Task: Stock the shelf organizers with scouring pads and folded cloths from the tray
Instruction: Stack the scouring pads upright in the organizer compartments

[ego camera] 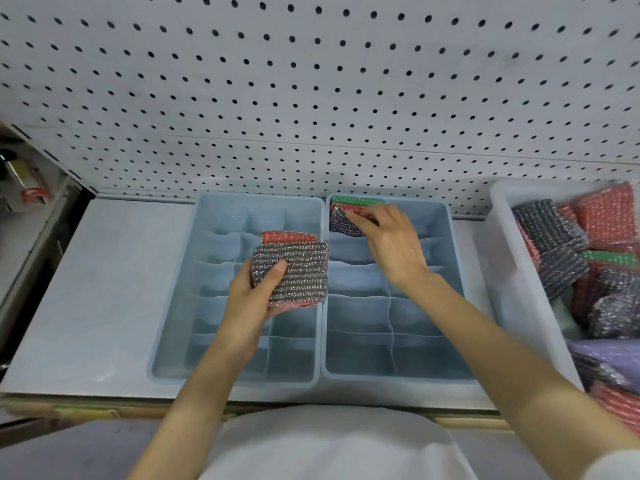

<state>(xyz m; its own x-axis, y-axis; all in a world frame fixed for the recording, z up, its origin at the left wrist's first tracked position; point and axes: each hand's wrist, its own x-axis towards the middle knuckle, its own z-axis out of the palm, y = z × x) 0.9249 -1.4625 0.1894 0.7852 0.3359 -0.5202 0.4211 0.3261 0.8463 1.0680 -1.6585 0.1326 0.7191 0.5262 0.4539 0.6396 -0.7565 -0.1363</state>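
Note:
Two blue divided organizers sit side by side on the shelf, the left organizer and the right organizer. My left hand holds a small stack of scouring pads above the left organizer, a grey pad on top and a red one under it. My right hand pinches a dark grey pad at the far left compartment of the right organizer. A green pad and a red pad stand in that compartment behind it.
A white tray at the right holds several red, grey, green and purple pads. A pegboard wall rises behind the shelf. The shelf's front edge runs below the organizers. Bare shelf surface lies left of them.

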